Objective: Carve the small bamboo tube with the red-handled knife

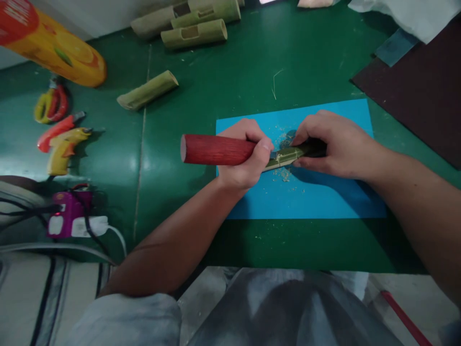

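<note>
My left hand [248, 154] is closed around the thick red wooden handle [216, 149] of what looks like a chisel. A short bit of its metal shows past the fingers, against a green bamboo piece [288, 156]; the tip cannot be made out. My right hand [327, 142] grips the right end of that bamboo between thumb and fingers. The bamboo's left end passes beneath my left hand, partly hidden. Pale shavings [284, 174] lie around it on a blue sheet [306, 202].
Hollow bamboo tubes with cut openings [194, 34] lie at the back, a shorter bamboo tube [148, 90] nearer. Leftward are an orange bottle [72, 53], scissors [52, 103], a yellow glue gun [66, 149] and a purple power adapter [72, 204] with cables. A dark board [421, 91] lies right.
</note>
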`<state>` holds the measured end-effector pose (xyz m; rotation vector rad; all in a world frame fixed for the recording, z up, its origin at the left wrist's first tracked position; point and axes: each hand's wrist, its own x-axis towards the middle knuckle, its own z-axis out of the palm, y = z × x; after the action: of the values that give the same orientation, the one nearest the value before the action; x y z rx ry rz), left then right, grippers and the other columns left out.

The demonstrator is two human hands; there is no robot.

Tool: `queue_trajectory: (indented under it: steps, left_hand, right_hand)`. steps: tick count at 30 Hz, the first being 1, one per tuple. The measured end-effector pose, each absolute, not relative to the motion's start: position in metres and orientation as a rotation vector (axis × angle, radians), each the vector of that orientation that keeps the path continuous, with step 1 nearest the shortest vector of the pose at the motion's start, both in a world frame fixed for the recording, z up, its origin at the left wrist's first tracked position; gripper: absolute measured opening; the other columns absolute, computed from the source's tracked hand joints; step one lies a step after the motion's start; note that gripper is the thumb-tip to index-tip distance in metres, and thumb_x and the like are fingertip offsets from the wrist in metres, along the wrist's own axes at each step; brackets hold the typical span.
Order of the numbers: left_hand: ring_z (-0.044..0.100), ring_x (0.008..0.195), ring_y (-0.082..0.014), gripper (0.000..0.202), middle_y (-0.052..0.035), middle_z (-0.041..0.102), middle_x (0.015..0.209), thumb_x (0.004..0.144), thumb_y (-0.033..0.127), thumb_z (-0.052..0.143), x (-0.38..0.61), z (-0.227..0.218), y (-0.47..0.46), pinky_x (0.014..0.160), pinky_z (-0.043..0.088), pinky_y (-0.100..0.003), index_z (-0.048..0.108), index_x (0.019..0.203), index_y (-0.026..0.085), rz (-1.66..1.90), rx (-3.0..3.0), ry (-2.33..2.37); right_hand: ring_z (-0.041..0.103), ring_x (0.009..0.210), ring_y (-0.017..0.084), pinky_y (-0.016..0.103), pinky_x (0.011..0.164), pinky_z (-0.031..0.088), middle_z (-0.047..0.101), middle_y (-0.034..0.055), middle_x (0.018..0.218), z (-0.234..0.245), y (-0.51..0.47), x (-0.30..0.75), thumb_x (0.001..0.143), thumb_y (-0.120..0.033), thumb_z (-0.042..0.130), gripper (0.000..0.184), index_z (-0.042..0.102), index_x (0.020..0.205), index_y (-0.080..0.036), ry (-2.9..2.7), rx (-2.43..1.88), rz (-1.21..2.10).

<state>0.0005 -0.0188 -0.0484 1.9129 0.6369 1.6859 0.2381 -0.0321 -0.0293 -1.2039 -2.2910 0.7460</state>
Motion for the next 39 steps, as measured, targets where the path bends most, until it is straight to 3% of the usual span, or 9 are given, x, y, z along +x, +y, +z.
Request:
queue_trajectory:
  steps: [13, 23, 39]
  left_hand:
    - [0.063, 0.057, -0.0101, 0.033, 0.0023, 0.070, 0.067, 0.102, 0.040, 0.075, -0.0010, -0.0445, -0.0208, 0.054, 0.044, -0.029, 0.071, 0.075, 0.022, 1.614, 1.890, 0.635]
    - [0.059, 0.053, -0.0100, 0.034, 0.0030, 0.067, 0.062, 0.100, 0.039, 0.077, 0.0019, -0.0434, -0.0159, 0.050, 0.040, -0.030, 0.071, 0.071, 0.023, 1.665, 1.877, 0.602]
    - [0.059, 0.053, -0.0091, 0.035, 0.0027, 0.067, 0.061, 0.099, 0.038, 0.078, 0.0033, -0.0415, -0.0179, 0.051, 0.044, -0.026, 0.071, 0.069, 0.021, 1.661, 1.846, 0.634]
  right_hand:
    - [0.066, 0.102, 0.032, 0.045, 0.080, 0.045, 0.076, 0.0064, 0.108, -0.0274, -0.0317, 0.2387, 0.088, -0.045, 0.080, 0.024, 0.067, 0.100, -0.030, -2.310, -1.204, 0.772]
    - [0.065, 0.098, 0.031, 0.043, 0.079, 0.044, 0.076, 0.0072, 0.105, -0.0280, -0.0315, 0.2382, 0.086, -0.046, 0.079, 0.026, 0.068, 0.100, -0.028, -2.295, -1.204, 0.770]
    - [0.065, 0.099, 0.030, 0.042, 0.079, 0.043, 0.077, 0.0074, 0.108, -0.0284, -0.0314, 0.2380, 0.085, -0.048, 0.078, 0.028, 0.069, 0.100, -0.028, -2.282, -1.210, 0.780]
